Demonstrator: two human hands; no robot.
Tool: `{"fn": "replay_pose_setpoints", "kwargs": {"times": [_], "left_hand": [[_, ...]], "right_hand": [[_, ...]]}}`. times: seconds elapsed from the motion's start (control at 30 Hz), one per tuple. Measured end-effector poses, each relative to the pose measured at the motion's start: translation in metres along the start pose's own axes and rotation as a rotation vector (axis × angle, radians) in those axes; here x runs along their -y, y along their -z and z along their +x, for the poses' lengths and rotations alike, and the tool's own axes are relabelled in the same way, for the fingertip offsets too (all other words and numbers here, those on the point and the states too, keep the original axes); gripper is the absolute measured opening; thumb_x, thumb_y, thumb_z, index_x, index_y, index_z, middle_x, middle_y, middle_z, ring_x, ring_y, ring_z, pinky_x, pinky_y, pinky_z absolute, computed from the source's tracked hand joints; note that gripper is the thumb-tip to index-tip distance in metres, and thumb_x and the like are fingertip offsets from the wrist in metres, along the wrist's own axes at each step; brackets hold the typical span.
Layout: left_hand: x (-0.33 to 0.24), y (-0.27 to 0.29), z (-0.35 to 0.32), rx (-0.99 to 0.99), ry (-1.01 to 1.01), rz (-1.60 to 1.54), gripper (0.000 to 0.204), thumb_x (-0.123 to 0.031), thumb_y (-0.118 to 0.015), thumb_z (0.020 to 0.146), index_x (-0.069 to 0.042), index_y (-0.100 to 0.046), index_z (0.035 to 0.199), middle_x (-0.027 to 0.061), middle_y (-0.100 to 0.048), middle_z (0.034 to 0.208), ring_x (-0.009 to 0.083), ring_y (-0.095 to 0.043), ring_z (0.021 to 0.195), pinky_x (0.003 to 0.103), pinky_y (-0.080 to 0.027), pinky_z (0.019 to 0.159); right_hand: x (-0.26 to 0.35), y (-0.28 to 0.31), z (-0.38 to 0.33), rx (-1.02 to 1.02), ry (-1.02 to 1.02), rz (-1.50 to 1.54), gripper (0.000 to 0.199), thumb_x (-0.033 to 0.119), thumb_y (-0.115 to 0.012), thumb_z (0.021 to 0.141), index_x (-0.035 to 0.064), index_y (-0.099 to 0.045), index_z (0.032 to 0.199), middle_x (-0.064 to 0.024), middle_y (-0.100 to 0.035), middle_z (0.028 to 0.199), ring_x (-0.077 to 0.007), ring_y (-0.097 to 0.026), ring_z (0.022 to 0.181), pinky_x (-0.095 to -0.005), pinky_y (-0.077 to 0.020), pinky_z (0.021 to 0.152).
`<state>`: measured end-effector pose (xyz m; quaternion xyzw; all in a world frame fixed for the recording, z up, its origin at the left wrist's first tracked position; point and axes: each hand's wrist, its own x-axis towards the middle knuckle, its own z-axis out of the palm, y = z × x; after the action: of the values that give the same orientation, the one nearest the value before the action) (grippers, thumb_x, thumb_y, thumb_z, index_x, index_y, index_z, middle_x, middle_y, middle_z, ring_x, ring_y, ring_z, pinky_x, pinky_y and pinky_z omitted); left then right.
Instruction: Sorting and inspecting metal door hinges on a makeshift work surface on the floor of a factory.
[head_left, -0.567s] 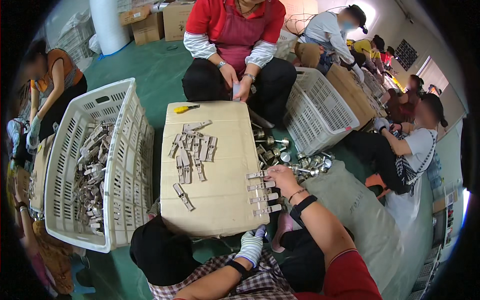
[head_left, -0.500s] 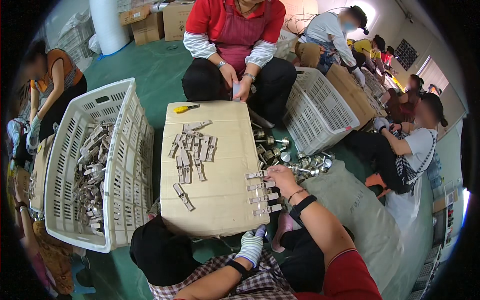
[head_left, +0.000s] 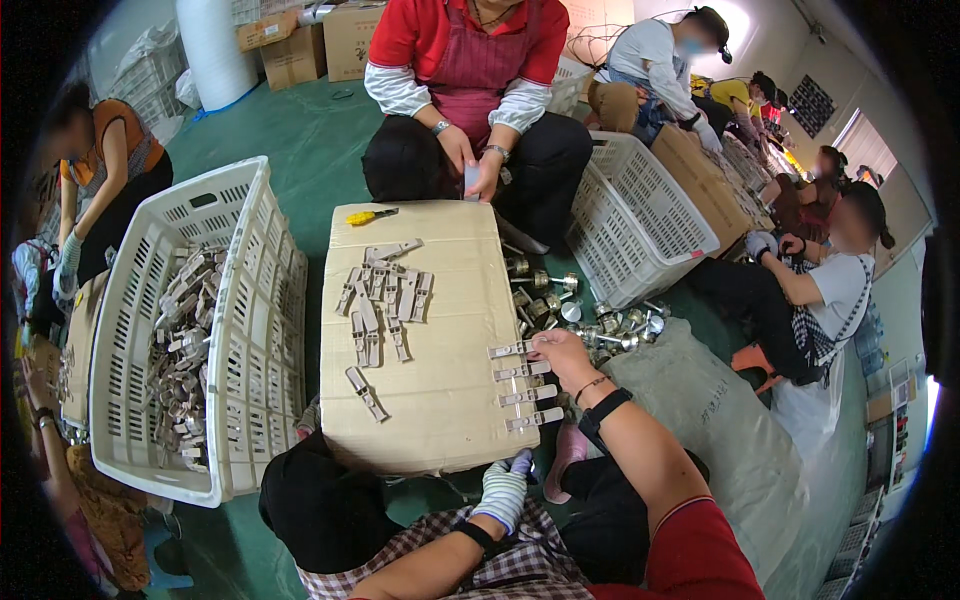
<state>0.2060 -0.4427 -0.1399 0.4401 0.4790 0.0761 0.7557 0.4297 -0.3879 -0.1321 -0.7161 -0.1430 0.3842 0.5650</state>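
A: Metal brackets (head_left: 520,386), four pale flat pieces, lay in a row at the right edge of the cardboard-covered table (head_left: 440,420). Where were the hands?

B: Left hand (head_left: 503,490), in a striped glove, was at the near edge of the table, fingers curled; whether it gripped anything could not be told. Right hand (head_left: 562,352), bare, with a black wristband, rested at the top of the row, fingertips pinching the end of the uppermost bracket.

A: What else lay on the table?

B: One single bracket (head_left: 365,392) lay apart, left of the row. Further out, a loose group of brackets (head_left: 385,295) sat near the middle. A yellow-handled tool (head_left: 370,215) lay at the far edge.

A: And beside the table?

B: On the left, a white plastic crate (head_left: 250,330) stood tilted, with many similar parts inside. On the right, shiny metal fittings (head_left: 590,320) lay on the floor, just beside a second white crate (head_left: 640,215).

A: Beyond that?

B: A person in a red shirt and apron (head_left: 480,60) sat at the far end, both hands together on a small part. Other people worked further right.
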Motion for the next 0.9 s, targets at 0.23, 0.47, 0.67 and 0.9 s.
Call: {"fn": "replay_pose_setpoints", "kwargs": {"times": [0.23,0.47,0.67,0.9], "left_hand": [[0.007,-0.003,0.002,-0.001,-0.081,-0.085,0.028,-0.027,-0.059,0.089,0.0,-0.063,0.098,0.003,-0.063,0.084,0.011,-0.049,0.07,0.027,-0.043,0.068],[0.019,-0.002,0.011,-0.029,-0.099,-0.049,0.028,-0.026,-0.059,0.088,0.0,-0.063,0.097,0.0041,-0.064,0.081,0.0106,-0.05,0.067,0.028,-0.044,0.064],[0.017,-0.001,0.011,0.023,-0.073,-0.029,0.029,-0.024,-0.057,0.09,-0.002,-0.06,0.11,0.0031,-0.063,0.098,0.0122,-0.053,0.084,0.027,-0.043,0.078],[0.007,-0.001,0.004,0.044,-0.048,-0.077,0.029,-0.023,-0.056,0.09,-0.003,-0.059,0.11,0.002,-0.063,0.099,0.0124,-0.053,0.084,0.027,-0.043,0.078]], "right_hand": [[-0.007,0.002,0.006,-0.011,0.05,0.023,0.012,0.003,-0.061,0.08,-0.0067,-0.06,0.087,-0.0108,-0.064,0.078,-0.0171,-0.063,0.067,-0.0278,-0.0499,0.061],[-0.005,0.002,0.007,-0.016,0.031,0.016,0.012,0.001,-0.059,0.08,-0.0085,-0.06,0.087,-0.0116,-0.064,0.078,-0.0182,-0.063,0.066,-0.0284,-0.0508,0.061],[-0.008,0.003,0.011,-0.002,0.056,0.03,0.011,0.0,-0.059,0.079,-0.0097,-0.061,0.085,-0.0119,-0.064,0.077,-0.0196,-0.064,0.066,-0.029,-0.0525,0.06],[-0.007,0.001,0.013,-0.022,0.056,-0.011,0.011,-0.003,-0.058,0.078,-0.0106,-0.061,0.085,-0.0125,-0.064,0.075,-0.0205,-0.064,0.063,-0.0287,-0.0527,0.057]]}}
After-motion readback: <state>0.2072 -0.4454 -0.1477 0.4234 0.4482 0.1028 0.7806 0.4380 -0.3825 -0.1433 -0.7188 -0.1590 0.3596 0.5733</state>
